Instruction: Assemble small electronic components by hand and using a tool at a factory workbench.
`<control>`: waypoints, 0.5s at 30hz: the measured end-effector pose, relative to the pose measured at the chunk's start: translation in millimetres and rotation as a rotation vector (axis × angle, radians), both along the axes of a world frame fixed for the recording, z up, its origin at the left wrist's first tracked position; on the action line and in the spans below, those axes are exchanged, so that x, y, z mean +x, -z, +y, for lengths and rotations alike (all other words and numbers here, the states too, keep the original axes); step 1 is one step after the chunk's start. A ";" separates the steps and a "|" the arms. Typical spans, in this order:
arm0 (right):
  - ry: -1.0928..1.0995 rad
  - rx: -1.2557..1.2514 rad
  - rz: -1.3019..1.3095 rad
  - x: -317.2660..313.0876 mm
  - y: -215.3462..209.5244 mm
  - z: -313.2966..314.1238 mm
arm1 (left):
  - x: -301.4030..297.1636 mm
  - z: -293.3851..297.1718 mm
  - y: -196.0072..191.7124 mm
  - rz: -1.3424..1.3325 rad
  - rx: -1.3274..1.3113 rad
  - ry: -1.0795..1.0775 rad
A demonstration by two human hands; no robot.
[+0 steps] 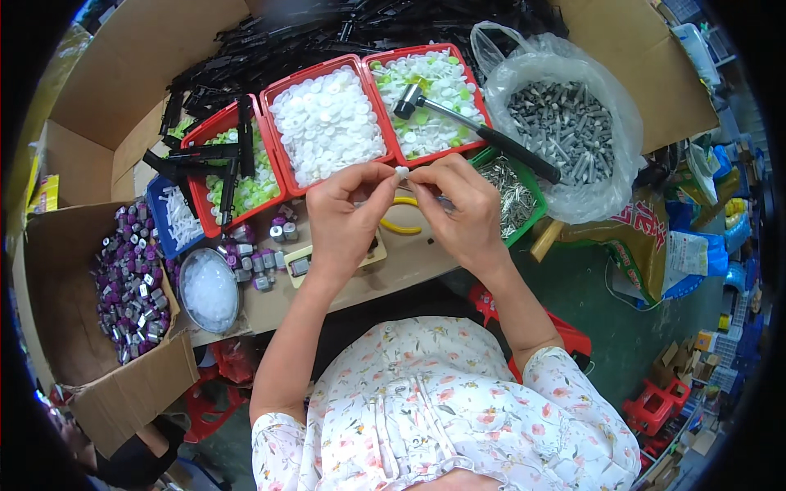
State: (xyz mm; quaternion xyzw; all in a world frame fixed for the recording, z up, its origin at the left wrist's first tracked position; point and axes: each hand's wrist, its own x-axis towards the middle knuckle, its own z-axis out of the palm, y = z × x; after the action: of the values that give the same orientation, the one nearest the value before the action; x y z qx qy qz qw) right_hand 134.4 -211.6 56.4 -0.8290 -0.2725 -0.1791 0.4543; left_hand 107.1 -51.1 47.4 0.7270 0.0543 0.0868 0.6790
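- Left hand (340, 217) at frame centre, fingers curled narrow, thumb and forefinger pinching a small white part (402, 172) from the left.
- Right hand (463, 209) just beside it, fingertips pinched on the same white part from the right; both hands meeting over the front edge of the red trays.
- Small white part held between the fingertips, raised above the cardboard worktop (385, 266), just below the middle red tray of white caps (327, 123).
- Right of that, red tray of white and green caps (426, 102) with a black-handled hammer (475, 131) lying slantwise across it.
- Upper right: clear plastic bag of grey metal pins (565, 131), well apart from the hands.
- Green tray of thin metal pieces (512, 196) tucked close behind the right hand.
- Left red tray of green and white caps (241, 176), black plastic strips laid over it.
- Yellow ring-shaped thing (401, 225) showing between the two hands on the worktop.
- Lower left: round bowl of clear bits (209, 288), and an open cardboard box of purple and silver pieces (131, 278).
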 end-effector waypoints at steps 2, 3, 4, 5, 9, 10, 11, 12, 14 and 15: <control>-0.003 0.001 0.017 -4.1 -0.5 1.9 | -6.9 0.0 0.6 -0.124 0.082 -0.007; -0.002 -0.001 0.033 -5.8 -0.9 2.5 | -9.4 0.3 0.6 -0.133 0.107 -0.022; -0.003 -0.003 0.032 -6.9 0.0 3.4 | -12.1 0.2 -0.2 -0.133 0.106 -0.024; -0.011 -0.010 0.029 -7.9 1.8 4.4 | -14.7 0.1 -1.6 -0.148 0.130 -0.047; -0.032 -0.011 0.071 -13.6 -1.6 9.7 | -18.0 4.7 2.5 -0.432 0.429 -0.100; -0.036 -0.014 0.069 -14.5 -2.0 11.0 | -19.4 6.0 1.7 -0.432 0.427 -0.105; -0.053 0.037 0.139 -14.9 -1.5 11.5 | -20.4 6.7 0.7 -0.494 0.460 -0.118; -0.070 0.088 0.208 -15.2 -0.8 12.1 | -21.5 7.6 -0.2 -0.555 0.494 -0.132; -0.114 0.192 0.329 -16.8 2.6 13.1 | -24.8 10.6 -1.1 -0.554 0.468 -0.131; -0.155 0.300 0.453 -17.5 3.4 14.0 | -26.8 12.3 -1.1 -0.552 0.445 -0.126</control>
State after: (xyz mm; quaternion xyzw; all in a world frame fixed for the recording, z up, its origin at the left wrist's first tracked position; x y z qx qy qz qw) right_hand 116.9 -197.6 53.0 -0.7481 -0.1971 0.0078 0.6335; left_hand 80.2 -38.8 48.6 0.8014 -0.1066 0.3311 0.4865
